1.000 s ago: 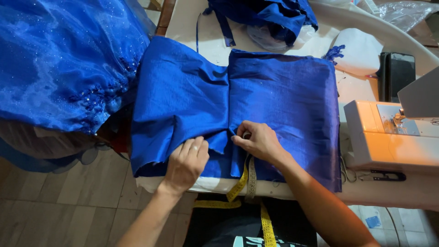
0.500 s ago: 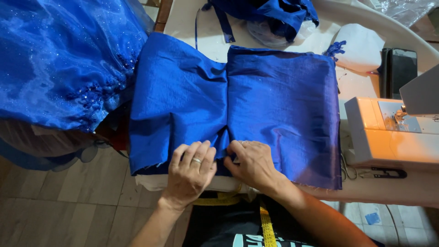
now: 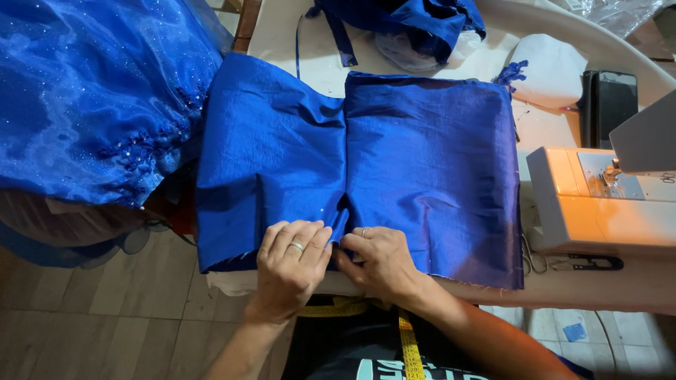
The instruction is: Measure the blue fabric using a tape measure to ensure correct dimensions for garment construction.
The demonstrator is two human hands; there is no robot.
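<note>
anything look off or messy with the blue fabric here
The shiny blue fabric panel hangs off the white table's left edge, and its lower right hem is frayed with loose threads. Both hands, left and right, press its centre seam.

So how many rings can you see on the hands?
2: one ring on the left hand, one ring on the right hand. Others may hide under the fingers.

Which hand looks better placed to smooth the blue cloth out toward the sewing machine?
Probably the right hand. It rests on the blue fabric just right of the centre seam, on the side nearer the sewing machine. The left hand lies flat on the left panel, farther from it.
</note>
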